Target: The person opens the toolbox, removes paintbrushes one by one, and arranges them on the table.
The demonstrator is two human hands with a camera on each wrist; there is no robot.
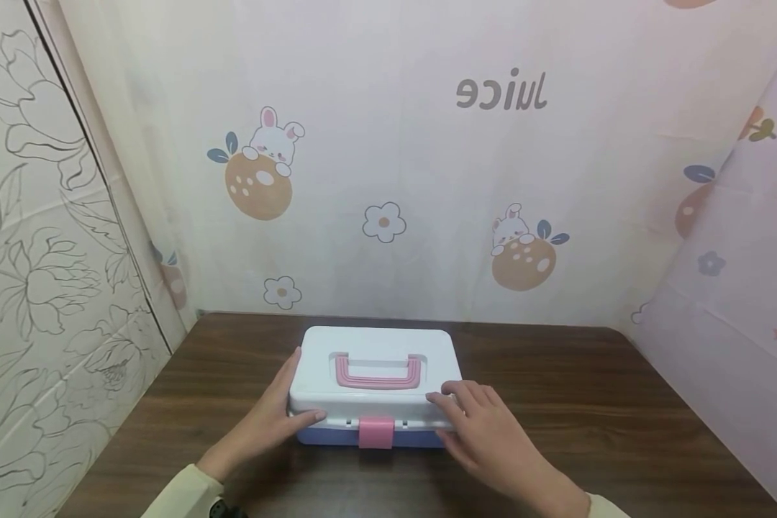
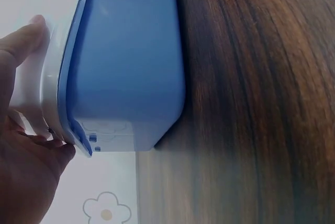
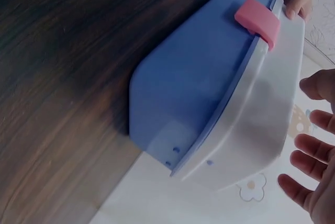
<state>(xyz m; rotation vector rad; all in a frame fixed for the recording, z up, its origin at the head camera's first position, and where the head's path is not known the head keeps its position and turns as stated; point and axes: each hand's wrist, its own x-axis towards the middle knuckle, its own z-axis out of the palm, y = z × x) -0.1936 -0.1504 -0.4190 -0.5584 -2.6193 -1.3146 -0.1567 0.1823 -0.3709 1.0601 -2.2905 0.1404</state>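
A storage box [image 1: 375, 403] with a white lid, a blue base and a folded-down pink handle [image 1: 378, 382] stands on the table, its lid down. At the middle of its front, a pink latch [image 1: 376, 433] sits over the seam between lid and base. My left hand [image 1: 273, 414] grips the lid's left end, thumb on the front face and fingers round the side at the rim [image 2: 56, 88]. At the front right corner hovers my right hand [image 1: 485, 432]; in the right wrist view its fingers [image 3: 314, 145] are spread beside the lid, holding nothing.
The dark wood-grain table [image 1: 557, 374] extends on both sides of the box. Behind it hangs a pale curtain [image 1: 388, 273] printed with rabbits and fruit. A panel with line-drawn flowers [image 1: 45, 288] borders the left, and another curtain [image 1: 738, 302] the right.
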